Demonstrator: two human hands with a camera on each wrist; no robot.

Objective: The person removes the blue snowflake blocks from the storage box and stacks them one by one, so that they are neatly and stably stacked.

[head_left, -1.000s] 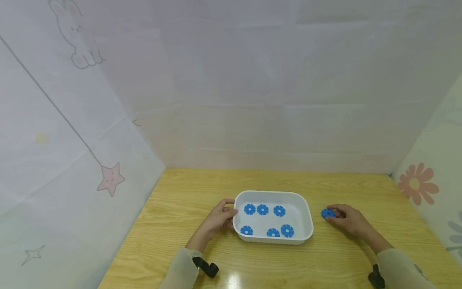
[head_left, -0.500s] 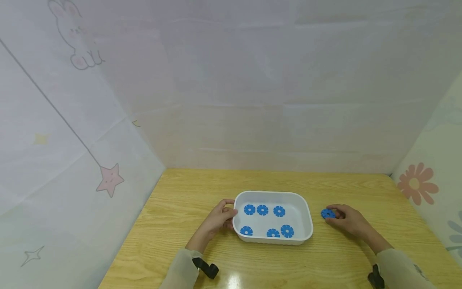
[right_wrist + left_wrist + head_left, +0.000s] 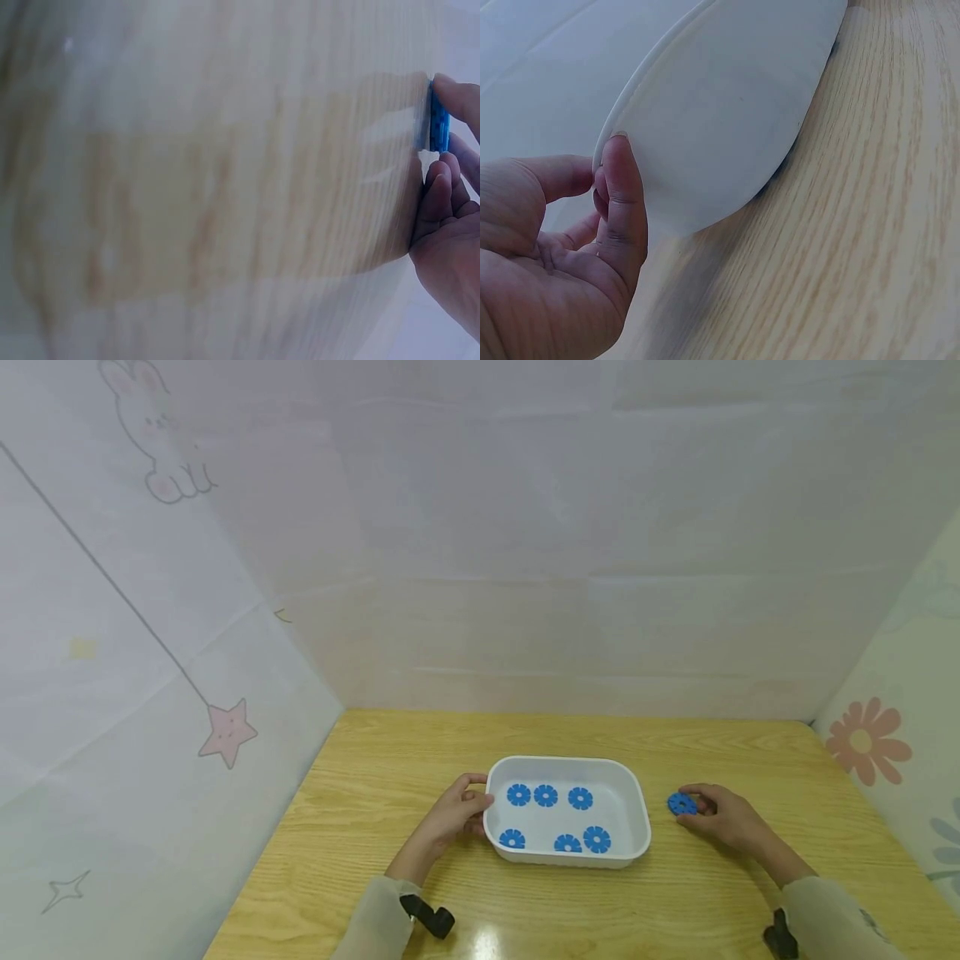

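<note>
A white plastic basin [image 3: 564, 859] with rounded corners stands mid-table in the head view. Several blue snowflake discs [image 3: 597, 839] lie spread inside it, two of them partly hidden by the front wall. My left hand [image 3: 452, 814] pinches the basin's left rim between thumb and fingers; the left wrist view shows this hand [image 3: 577, 247] close up against the white wall [image 3: 720, 112]. To the right of the basin, my right hand [image 3: 726, 818] pinches a blue snowflake disc [image 3: 682, 804] at the tabletop. Edge-on in the right wrist view, the blue piece [image 3: 439, 120] looks thick; whether several are stacked, I cannot tell.
The wooden table [image 3: 375, 752] is bounded by pale cloth walls [image 3: 570, 610] at the back and both sides, printed with cartoon figures. Black camera straps [image 3: 427, 916] sit at both cuffs. Wooden tabletop shows between the basin and the right hand.
</note>
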